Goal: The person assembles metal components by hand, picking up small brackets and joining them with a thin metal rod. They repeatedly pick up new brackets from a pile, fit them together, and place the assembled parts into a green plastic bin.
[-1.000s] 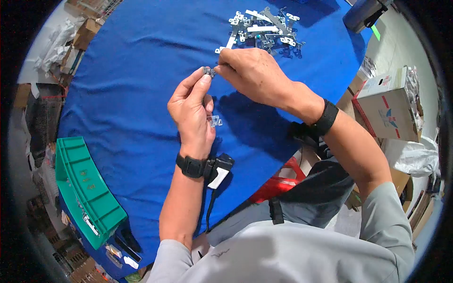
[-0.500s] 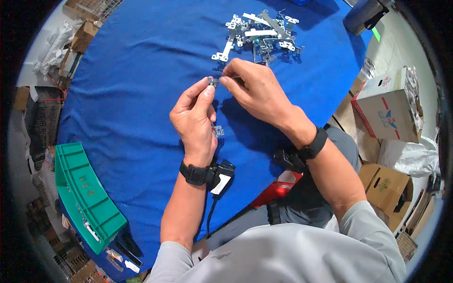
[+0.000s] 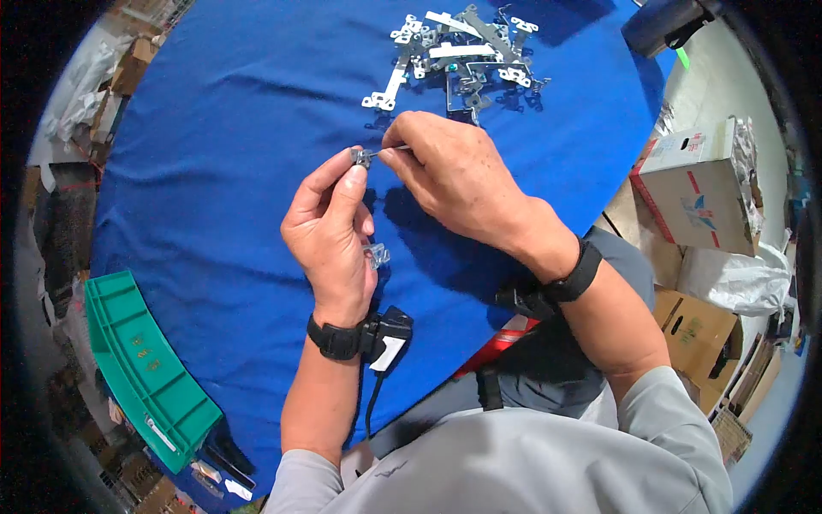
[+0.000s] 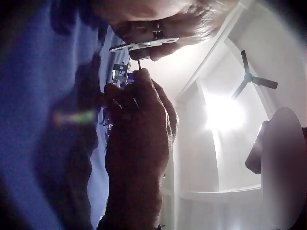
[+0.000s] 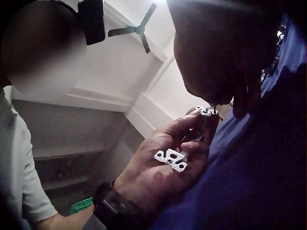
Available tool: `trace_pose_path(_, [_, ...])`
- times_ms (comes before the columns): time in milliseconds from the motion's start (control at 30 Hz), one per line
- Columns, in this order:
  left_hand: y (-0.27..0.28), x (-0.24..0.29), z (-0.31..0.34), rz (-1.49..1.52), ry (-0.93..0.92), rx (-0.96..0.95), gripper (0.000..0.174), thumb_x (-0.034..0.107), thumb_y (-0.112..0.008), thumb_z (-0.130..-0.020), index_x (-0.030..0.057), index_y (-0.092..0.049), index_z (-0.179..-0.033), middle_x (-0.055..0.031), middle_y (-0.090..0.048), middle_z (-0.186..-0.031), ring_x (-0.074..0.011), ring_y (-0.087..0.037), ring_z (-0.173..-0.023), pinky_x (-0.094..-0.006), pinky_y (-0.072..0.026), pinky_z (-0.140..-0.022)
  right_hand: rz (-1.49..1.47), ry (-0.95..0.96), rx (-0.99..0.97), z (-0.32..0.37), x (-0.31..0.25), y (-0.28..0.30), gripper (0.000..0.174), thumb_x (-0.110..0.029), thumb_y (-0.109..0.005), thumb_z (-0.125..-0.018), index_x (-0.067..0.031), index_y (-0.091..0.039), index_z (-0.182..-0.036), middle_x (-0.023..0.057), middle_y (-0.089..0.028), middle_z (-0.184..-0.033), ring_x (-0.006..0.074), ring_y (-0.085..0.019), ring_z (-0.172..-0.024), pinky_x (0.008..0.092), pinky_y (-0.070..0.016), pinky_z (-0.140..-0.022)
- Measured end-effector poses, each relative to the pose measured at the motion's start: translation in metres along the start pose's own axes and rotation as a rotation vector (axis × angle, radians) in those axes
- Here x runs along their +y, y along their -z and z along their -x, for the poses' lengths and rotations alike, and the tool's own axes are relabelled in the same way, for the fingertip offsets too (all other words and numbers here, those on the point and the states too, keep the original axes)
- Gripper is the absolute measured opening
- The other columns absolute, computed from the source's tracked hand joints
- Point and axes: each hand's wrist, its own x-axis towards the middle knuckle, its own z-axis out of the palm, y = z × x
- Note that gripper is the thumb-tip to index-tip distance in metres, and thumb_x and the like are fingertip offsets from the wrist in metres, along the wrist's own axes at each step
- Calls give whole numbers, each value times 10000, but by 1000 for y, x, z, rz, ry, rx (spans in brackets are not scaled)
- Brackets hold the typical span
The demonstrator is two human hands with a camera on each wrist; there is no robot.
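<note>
Between thumb and forefinger, my left hand (image 3: 330,227) pinches a small metal bracket (image 3: 361,158). A holed metal plate (image 5: 171,159) shows lower down against the same palm in the right wrist view; fingers hide the stretch between the two. My right hand (image 3: 467,176) is close on the right, thumb and forefinger pinching a thin metal pin (image 4: 139,64). The pin's end is right at the bracket. In the left wrist view, the bracket's flat edge lies just above the right fingertips.
Beyond the hands, a pile of metal brackets (image 3: 462,51) lies on the blue cloth (image 3: 214,171). A green plastic bin (image 3: 154,368) stands at the left edge. A dark cylinder (image 3: 664,26) is at the far right, and cardboard boxes (image 3: 698,184) stand off the table.
Both hands have come slightly nearer the body, holding the bracket. My right hand has lowered from above, and the thin pin now shows between its fingers and the bracket.
</note>
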Motion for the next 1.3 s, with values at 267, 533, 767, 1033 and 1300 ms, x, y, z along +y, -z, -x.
trace_pose_path(267, [1,-1,-1,40,21,0,183,34,-665,-909,2,-682,-1089,-78,-721,-978,-41,-526,-533,-170,-397,-437,69,75,-22,-3,2,1,147,-139,-654,-880,-28,-560,-902,152,-617,-792,355,-629,-713,440,-497,-591])
trace_pose_path(533, [0,1,1,18,12,46,186,40,-671,-905,-4,-681,-1086,-81,-721,-972,-55,-548,-553,-179,-416,-445,43,103,-4,-3,3,3,135,-78,-676,-863,-20,-562,-907,143,-605,-778,341,-612,-676,407,-476,-565])
trace_pose_path(767, [0,0,1,47,24,20,192,36,-681,-894,-4,-693,-1082,-73,-722,-946,-40,-517,-540,-177,-385,-435,18,70,-49,-3,3,3,152,-154,-650,-885,-43,-550,-910,153,-619,-788,357,-633,-726,444,-499,-591])
trace_pose_path(1033, [0,1,2,69,34,22,190,-5,-678,-885,-31,-700,-1073,-76,-711,-914,-38,-529,-561,-168,-417,-477,-44,90,-32,-5,4,3,155,-118,-681,-853,-35,-559,-898,161,-622,-786,359,-633,-719,439,-500,-598])
trace_pose_path(1300, [-2,1,1,25,28,17,184,41,-694,-887,1,-705,-1066,-49,-707,-863,-43,-511,-541,-176,-385,-451,23,63,-62,-6,6,3,170,-158,-672,-877,-32,-558,-883,164,-625,-757,362,-634,-697,444,-493,-584])
